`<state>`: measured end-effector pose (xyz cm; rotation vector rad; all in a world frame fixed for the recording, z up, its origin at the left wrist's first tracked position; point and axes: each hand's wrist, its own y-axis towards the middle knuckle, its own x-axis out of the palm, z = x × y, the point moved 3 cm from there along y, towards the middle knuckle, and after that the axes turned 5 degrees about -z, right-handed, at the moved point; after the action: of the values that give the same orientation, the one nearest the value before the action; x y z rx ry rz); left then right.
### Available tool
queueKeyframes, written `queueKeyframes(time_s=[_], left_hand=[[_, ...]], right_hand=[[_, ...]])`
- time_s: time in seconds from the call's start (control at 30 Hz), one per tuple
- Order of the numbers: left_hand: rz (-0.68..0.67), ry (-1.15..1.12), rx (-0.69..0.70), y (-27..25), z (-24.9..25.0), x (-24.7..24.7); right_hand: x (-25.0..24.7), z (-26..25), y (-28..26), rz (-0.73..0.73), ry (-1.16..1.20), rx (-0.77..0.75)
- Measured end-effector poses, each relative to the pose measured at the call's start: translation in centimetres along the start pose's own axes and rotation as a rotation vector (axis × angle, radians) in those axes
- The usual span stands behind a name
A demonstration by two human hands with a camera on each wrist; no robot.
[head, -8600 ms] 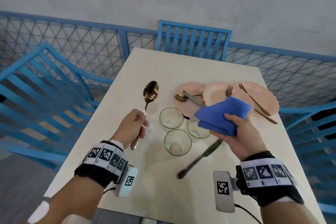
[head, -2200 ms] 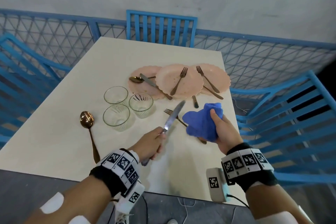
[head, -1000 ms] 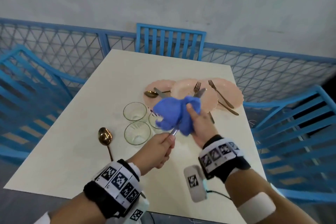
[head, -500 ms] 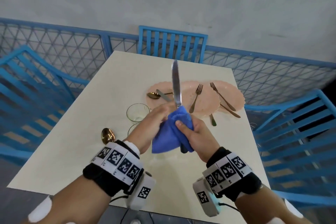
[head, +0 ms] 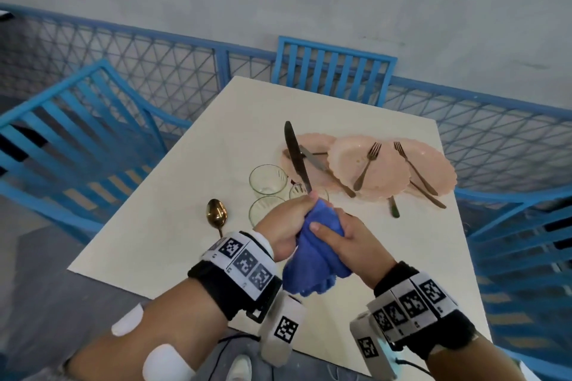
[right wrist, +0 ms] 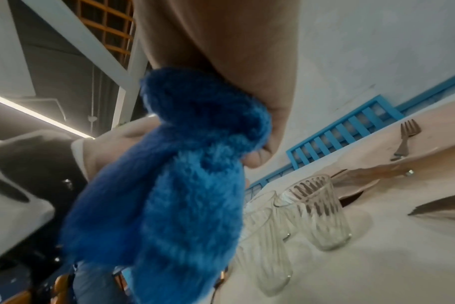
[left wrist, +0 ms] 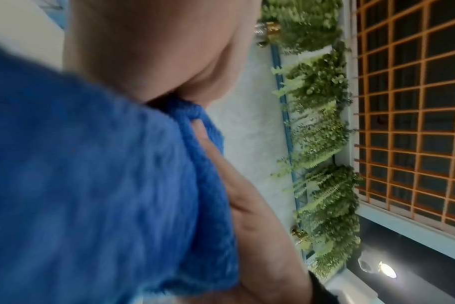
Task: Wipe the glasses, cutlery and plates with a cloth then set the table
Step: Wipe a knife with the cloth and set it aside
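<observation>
Over the near middle of the table (head: 192, 170), my left hand (head: 291, 219) grips a table knife (head: 295, 158) just below its blade, which points up and leans a little left. My right hand (head: 340, 238) grips a blue cloth (head: 312, 260) bunched around the knife's handle, so the handle is hidden. The left wrist view is mostly filled by the cloth (left wrist: 91, 185); the right wrist view shows the cloth (right wrist: 182, 185) hanging from my fist. Three glasses (head: 267, 179) stand behind my hands. Three pink plates (head: 387, 182) carry forks (head: 366, 164) and a second knife (head: 318, 164).
A gold spoon (head: 217, 216) lies on the table left of my hands. Another piece of cutlery (head: 393, 207) lies in front of the plates. Blue slatted chairs (head: 334, 68) stand at the far end and both sides, with a blue mesh fence (head: 154, 71) behind.
The spoon was laid down at the left and the knife picked up. A second ago the cloth covered the blade; now it is around the handle, with the blade bare and upright.
</observation>
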<state>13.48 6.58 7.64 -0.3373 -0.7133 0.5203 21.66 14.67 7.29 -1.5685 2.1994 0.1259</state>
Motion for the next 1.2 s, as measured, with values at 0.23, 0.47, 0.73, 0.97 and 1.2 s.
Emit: queueKeyframes(time_s=[0.23,0.47,0.73,0.97,1.2], left_hand=[[0.101,0.076,0.073,-0.7,1.9,-4.1],[-0.082,0.31,-0.089,-2.4,-1.5,-0.7],[-0.076,0.382,-0.123,-3.6,-2.1,-1.1],[-0.063,0.483,-0.087,-5.9,-3.2,-2.7],[0.545,0.517,0.061,-8.2,-6.1,-13.8]], right_hand=[[-3.2,0.2,-0.3,-0.206,-0.098,0.15],[-1.4,-1.4,2.9,0.109,0.127,0.089],[-1.8,-0.7,4.1,0.36,0.357,0.172],[-5.4,-0.4,4.3,0.546,0.425,0.158],[-9.6,-0.2,2.4,0.634,0.416,0.056]])
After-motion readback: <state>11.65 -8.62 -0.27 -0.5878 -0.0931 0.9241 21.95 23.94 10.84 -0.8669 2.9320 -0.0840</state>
